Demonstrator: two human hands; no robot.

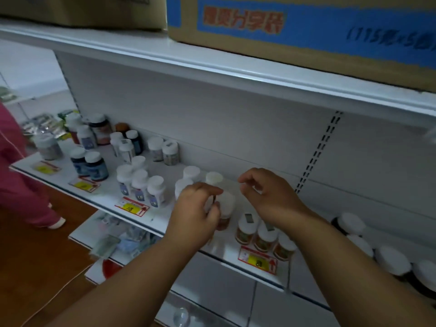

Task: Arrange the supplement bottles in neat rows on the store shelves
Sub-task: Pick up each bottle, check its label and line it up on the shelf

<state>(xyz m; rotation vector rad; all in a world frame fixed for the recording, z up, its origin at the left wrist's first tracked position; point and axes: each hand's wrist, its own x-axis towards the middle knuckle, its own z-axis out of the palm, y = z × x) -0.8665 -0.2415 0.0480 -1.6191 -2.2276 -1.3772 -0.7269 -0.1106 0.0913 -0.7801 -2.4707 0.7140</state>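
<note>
While both bare forearms reach up from the bottom of the frame toward the white metal store shelf (111, 197), the left hand (195, 213) sits at centre with its fingers (210, 192) curled around the white cap of an upright amber-bodied supplement bottle (225, 208), whose long axis runs vertically, cap upward. Just right of it, the right hand (266, 194) hovers above the shelf with its fingers loosely curled and slightly apart, gripping nothing that can be made out. Behind the left hand stand two more white-capped white plastic bottles (192, 175), also upright, partly hidden by the knuckles. Below the right wrist, a short row of three orange-labelled bottles with white caps (264, 234) runs diagonally toward the lower right, just behind a red-and-yellow price tag (258, 259) on the shelf edge. Left of centre, three white bottles with blue labels (141, 187) stand side by side, and further toward the left edge two dark blue bottles with white caps (90, 165) stand together. At the upper right, a brown cardboard box with a blue printed band (306, 27) rests on the shelf above. A pink sleeve (14, 161) shows at the left edge.
</note>
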